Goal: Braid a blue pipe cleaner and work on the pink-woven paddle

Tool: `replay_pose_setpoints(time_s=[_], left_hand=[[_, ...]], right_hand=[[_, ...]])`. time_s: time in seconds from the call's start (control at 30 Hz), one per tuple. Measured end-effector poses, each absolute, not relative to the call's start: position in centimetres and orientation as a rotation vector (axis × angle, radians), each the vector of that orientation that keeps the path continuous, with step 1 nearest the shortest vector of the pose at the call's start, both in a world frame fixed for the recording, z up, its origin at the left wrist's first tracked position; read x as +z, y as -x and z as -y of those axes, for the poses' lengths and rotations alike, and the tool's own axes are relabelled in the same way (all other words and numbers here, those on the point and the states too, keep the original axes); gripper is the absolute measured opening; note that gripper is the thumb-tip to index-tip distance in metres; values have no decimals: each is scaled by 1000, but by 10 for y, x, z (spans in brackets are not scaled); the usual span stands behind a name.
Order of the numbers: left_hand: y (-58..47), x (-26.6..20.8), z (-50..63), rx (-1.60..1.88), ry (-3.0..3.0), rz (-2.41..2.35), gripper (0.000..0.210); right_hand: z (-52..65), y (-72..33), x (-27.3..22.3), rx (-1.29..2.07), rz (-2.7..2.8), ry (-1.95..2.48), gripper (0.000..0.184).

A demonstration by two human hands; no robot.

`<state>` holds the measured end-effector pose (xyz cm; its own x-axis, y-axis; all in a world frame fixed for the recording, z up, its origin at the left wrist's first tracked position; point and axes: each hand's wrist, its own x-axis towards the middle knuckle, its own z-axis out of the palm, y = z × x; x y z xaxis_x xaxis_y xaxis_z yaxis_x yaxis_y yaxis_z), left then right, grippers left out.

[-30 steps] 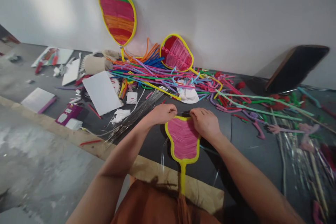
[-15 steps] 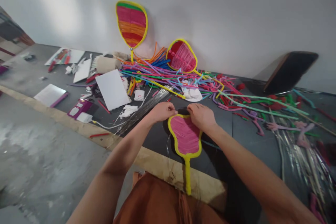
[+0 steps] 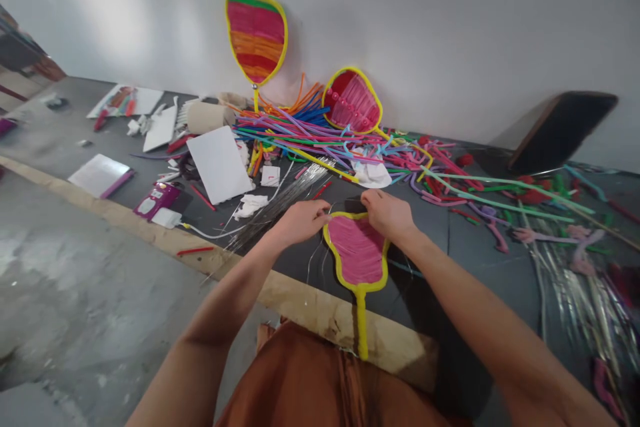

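A hand-fan shape with a pink striped face (image 3: 356,250) and a yellow fuzzy rim and handle (image 3: 363,327) lies near the table's front edge, handle toward me. My left hand (image 3: 304,219) is at its top left corner, thumb and fingers pinched on a thin, shiny thread. At the top right corner my right hand (image 3: 389,215) is closed, covering part of the rim. Between the two hands the thin thread (image 3: 345,201) runs just above the fan's top edge. Loose thread ends hang left of the fan. What lies inside my right fingers is mostly hidden.
Two finished-looking fans, one striped (image 3: 257,37) and one red-pink (image 3: 353,101), lean against the wall behind a heap of pipe cleaners (image 3: 300,130). A dark phone (image 3: 563,130) stands at right. White card (image 3: 220,165), a purple device (image 3: 157,200) and silvery strands (image 3: 270,203) lie left.
My left hand has drawn slightly left, away from the rim, and more thread shows beside it. The whole view has shifted a little. The fan stays in place.
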<state>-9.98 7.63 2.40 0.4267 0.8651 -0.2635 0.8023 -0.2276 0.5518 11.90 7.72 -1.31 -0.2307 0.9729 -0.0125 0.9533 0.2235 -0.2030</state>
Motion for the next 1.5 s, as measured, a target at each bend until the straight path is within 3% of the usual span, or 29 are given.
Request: replay_pose_setpoints(time_s=[0.17, 0.37, 0.47, 0.63, 0.9, 1.23, 1.5], left_hand=[[119, 21, -20, 182, -2088, -1547, 32], [111, 25, 40, -143, -2071, -1696, 41], [103, 20, 53, -187, -2056, -1771, 31], [103, 15, 56, -74, -2001, -1770, 30], [109, 19, 59, -212, -2031, -1838, 21], [146, 21, 49, -209, -2526, -1026, 35], [152, 21, 27, -122, -2912, -598, 16]], right_hand=[[-78, -122, -13, 308, 2354, 1868, 20], [-79, -118, -15, 316, 2288, 1915, 23], [-78, -115, -15, 324, 2277, 1929, 23], [-80, -108, -13, 346, 2280, 1939, 26], [-81, -105, -15, 377, 2287, 1945, 22], [-81, -105, -13, 406, 2305, 1927, 19], [-80, -105, -11, 396, 2322, 1932, 18]])
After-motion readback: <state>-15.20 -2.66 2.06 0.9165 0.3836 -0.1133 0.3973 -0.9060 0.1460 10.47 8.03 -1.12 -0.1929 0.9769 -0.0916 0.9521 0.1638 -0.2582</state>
